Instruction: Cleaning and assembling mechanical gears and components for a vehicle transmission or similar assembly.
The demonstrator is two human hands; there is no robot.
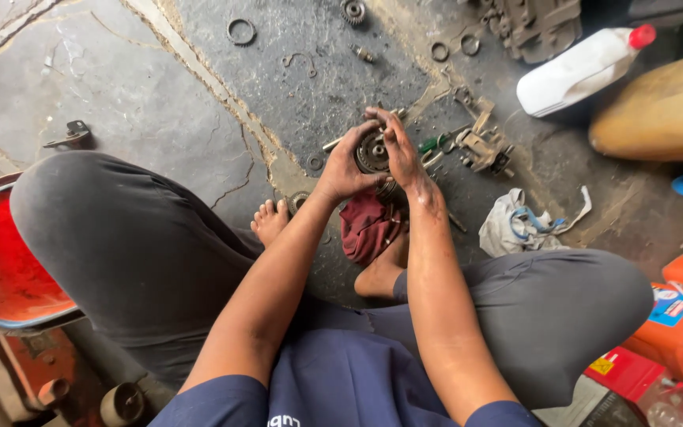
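Above the dirty floor (160, 103), between two bent knees: both hands wrapped around a round metal gear (372, 152). Left hand (345, 166) cupped on the gear's left side, fingers curled over its rim, gripping it. Right hand (401, 150) pressed flat on the right side, fingers straight and pointing away, holding it too. Both arms stretched forward, greasy and close together. Just under the gear, a dark red rag (367, 225) beside a bare foot (269, 220). Near the right hand, a small pile of metal parts (480, 142) on the floor. Farther right, a white jug (583, 67) with a red cap, lying on its side; cannot tell what is inside. At far left, a red tub (1, 253) with a blue rim. More rings (240, 32) scattered farther out.
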